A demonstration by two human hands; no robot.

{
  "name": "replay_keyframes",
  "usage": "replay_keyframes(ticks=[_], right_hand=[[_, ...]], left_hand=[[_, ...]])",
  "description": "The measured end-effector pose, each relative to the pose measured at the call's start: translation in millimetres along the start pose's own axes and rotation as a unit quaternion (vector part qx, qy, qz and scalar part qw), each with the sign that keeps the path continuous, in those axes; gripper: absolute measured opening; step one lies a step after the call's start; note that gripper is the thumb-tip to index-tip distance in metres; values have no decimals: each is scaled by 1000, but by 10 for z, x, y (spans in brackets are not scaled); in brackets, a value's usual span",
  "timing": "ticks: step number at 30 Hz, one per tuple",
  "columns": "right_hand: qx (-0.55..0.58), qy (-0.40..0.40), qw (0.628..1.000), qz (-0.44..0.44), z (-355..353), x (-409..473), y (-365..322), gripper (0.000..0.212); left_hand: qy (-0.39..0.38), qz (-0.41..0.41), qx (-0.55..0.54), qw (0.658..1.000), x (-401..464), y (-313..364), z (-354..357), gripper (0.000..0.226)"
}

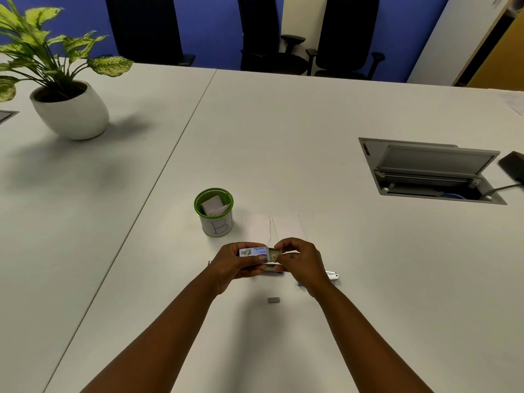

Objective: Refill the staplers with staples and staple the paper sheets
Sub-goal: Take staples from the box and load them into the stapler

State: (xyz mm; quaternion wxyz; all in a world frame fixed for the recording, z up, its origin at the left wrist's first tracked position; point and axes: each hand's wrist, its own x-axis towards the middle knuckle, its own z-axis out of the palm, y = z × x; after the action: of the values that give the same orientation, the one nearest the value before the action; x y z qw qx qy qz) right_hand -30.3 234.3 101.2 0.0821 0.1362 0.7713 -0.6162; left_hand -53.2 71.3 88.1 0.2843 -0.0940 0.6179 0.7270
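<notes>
- Office meeting room: a pale grey table [283,123] with dark chairs [283,38] along a blue wall beyond it, and a potted plant [62,89] far off to the left of the hands.
- Both hands are raised together just above the table. The left hand [235,265] grips the sleeve of a small staple box [253,253], fingers curled round it.
- The right hand [302,265] pinches the box's inner tray [274,254], which sticks out partway toward that hand.
- The box lies with its long axis running left to right between the two hands, so any pull on the tray goes rightward, and the right hand is the one placed for it.
- Directly under the hands lies what seems to be a stapler [332,275]; only a metal end shows past the right wrist, so whether it is open I cannot tell.
- A small grey block, probably staples [273,300], sits on the table just nearer the person than the hands.
- Paper sheets [272,228] lie just beyond the hands, faint against the table; a green-rimmed cup [215,219] with folded paper stands beyond the left hand.
- What the tray holds is too small to make out.
</notes>
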Motion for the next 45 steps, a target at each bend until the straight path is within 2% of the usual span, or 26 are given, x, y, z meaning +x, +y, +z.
replay_keyframes(ticks=[8,13,18,21,24,30,36,41,45], right_hand=[[12,25,999,24,30,29,23,7],[91,16,993,67,43,25,9,15],[201,11,971,126,25,12,-6,10],[220,19,965,138,30,8,-2,15],[213,38,968,130,62,-1,4,9],[176,102,973,107,161,-8,56,17],[123,107,984,69,202,-28,66,21],[38,144,988,35,212,-42,71,15],[15,170,985,17,228,-56,85,11]], left_hand=[[2,-3,12,1000,17,-30,50,19],[6,-10,-9,1000,21,-40,32,19],[-1,-7,2,1000,32,-24,24,21],[-9,-7,15,1000,37,-14,29,22],[-13,-5,25,1000,36,-17,40,20],[-15,1,27,1000,25,-27,60,19],[-17,0,23,1000,39,-23,43,17],[-28,8,25,999,42,-41,43,18],[-31,17,35,999,46,-59,58,20]])
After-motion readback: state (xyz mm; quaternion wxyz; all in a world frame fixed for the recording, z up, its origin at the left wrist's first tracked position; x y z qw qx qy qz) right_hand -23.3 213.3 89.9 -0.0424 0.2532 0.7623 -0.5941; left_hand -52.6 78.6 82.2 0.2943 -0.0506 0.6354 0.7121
